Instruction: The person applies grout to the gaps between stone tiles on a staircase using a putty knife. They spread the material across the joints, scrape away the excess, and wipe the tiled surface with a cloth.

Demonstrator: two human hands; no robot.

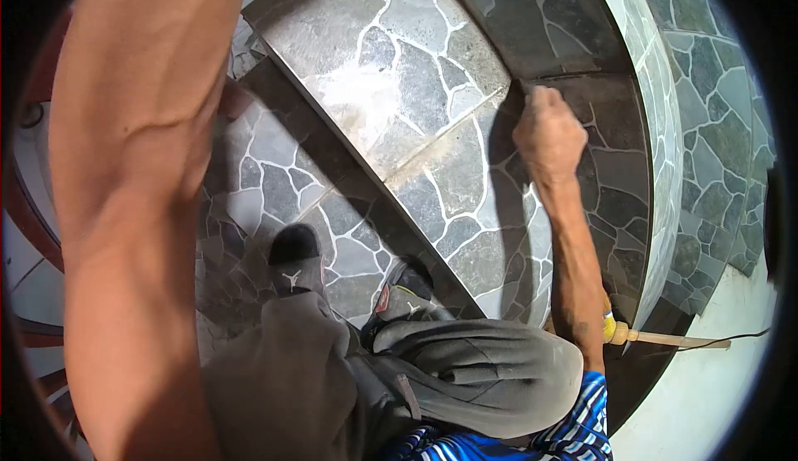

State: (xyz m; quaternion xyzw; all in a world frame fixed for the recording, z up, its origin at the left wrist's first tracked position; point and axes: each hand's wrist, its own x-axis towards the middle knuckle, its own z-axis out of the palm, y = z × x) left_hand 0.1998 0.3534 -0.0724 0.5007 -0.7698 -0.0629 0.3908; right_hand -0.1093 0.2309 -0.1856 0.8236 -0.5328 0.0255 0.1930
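At frame left, the left forearm (129,212) looms, its hand out of sight, state untold. Mid-frame lies the tiled step (457,182) (stained along a joint). Right of upper centre, the right hand (549,133) curls narrow near the step's back corner; whether it holds anything, I cannot tell. Corner work seems in hand, calling next for a steady, close reach.

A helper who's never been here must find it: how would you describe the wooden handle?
Start at the stone-patterned step where the right hand reaches. Follow that arm toward the blue sleeve; just right of the arm, a wooden handle points picture-right. Its thick, pale wood and bulging end set it apart from the thin dark cord near its tip.
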